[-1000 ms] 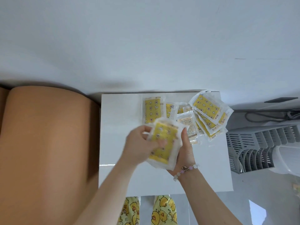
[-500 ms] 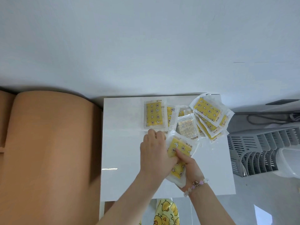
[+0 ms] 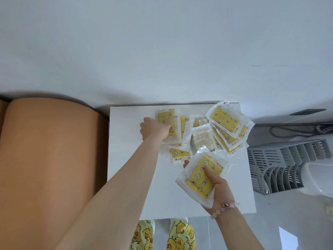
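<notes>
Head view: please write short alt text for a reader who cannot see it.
The right hand holds a stack of yellow packets above a white table, thumb on top. The left hand touches a single packet near the table's far edge; more packets lie in a loose pile to its right.

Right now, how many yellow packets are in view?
About 10. A far-left packet at the left hand; two overlapped packets beside it; a face-down packet in the middle; a near packet; roughly four in the fanned pile at right; a held packet in the right hand. Overlaps may hide more.
</notes>
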### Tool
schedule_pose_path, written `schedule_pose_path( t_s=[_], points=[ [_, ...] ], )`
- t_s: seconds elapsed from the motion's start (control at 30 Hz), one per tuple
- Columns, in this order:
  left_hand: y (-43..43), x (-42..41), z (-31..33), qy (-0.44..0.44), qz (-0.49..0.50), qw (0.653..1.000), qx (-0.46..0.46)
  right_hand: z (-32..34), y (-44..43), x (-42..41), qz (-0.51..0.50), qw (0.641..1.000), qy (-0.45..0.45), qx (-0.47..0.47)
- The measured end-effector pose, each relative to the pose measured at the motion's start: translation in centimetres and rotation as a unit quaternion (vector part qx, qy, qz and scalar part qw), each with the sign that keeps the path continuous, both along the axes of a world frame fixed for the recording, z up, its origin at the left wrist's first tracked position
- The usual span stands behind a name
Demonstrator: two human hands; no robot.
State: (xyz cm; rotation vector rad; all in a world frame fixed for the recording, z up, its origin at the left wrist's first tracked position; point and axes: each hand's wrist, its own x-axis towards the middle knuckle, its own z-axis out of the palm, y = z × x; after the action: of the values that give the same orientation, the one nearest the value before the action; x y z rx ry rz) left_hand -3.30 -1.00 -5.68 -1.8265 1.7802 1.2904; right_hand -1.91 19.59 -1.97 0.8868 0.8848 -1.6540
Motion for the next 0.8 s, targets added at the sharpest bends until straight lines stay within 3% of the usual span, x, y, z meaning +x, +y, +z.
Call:
schedule_pose_path(
  t_s=[0.23,0.4,0.63,0.8],
  points=[
    [1.1,0.0,-1.1,-0.036,0.026,0.999,-0.023,0.6,0.6,0.3,0.001,1.000,-0.004,-0.007],
    [0.8,-0.1,-1.0,-0.037,-0.011,0.997,-0.063,0.5,0.7,0.1,-0.003,1.000,0.001,-0.005],
    [0.6,1.2,-1.0,0.000,-0.023,0.995,-0.095,0.4,0.6,-0.2,0.015,1.000,0.005,0.002],
    [-0.3,3.6,1.5,0.068,0.054,0.992,-0.094,0.1,0.9,-0.9,0.004,1.000,0.012,0.026]
  ],
)
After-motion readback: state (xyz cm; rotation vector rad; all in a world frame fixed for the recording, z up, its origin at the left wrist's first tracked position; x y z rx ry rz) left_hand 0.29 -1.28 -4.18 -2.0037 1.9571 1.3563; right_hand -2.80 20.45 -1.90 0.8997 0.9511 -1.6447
